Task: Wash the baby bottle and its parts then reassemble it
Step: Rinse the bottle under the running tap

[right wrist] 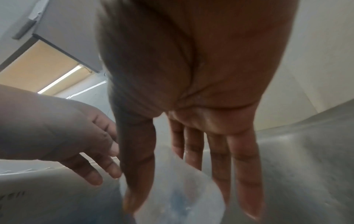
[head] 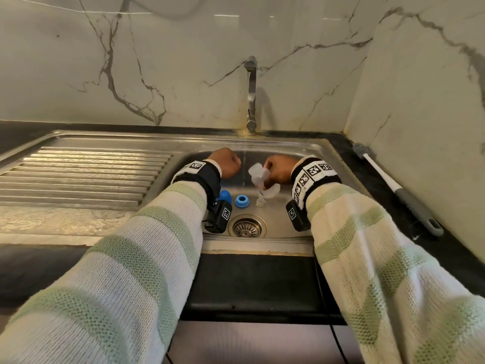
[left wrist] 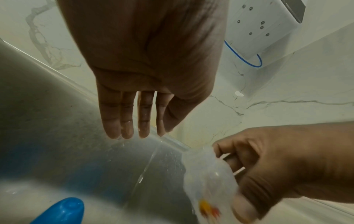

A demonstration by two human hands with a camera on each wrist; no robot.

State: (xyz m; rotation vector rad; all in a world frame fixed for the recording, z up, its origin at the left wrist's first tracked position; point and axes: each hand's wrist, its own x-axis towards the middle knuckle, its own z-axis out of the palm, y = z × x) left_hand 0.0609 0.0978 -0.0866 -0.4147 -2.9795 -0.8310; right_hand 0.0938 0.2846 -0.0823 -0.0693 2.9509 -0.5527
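Observation:
The clear baby bottle [head: 258,177] is tilted over the sink [head: 309,151], right beside a thin water stream [head: 244,166]. My right hand [head: 275,170] grips it; in the right wrist view the thumb and fingers [right wrist: 220,159] wrap the bottle [right wrist: 172,194]. My left hand [head: 228,164] hovers left of the stream, fingers [left wrist: 124,121] straight and holding nothing. On the sink floor lie a blue cap [head: 225,197], a blue ring [head: 241,201] and a clear teat [head: 261,202]. The left wrist view shows the bottle [left wrist: 208,178] blurred, and the cap [left wrist: 61,212].
The tap [head: 251,93] stands at the back of the sink, and the drain [head: 246,227] lies near the front. A ribbed draining board [head: 78,174] is on the left. A bottle brush [head: 393,185] lies on the dark counter at the right, by the marble wall.

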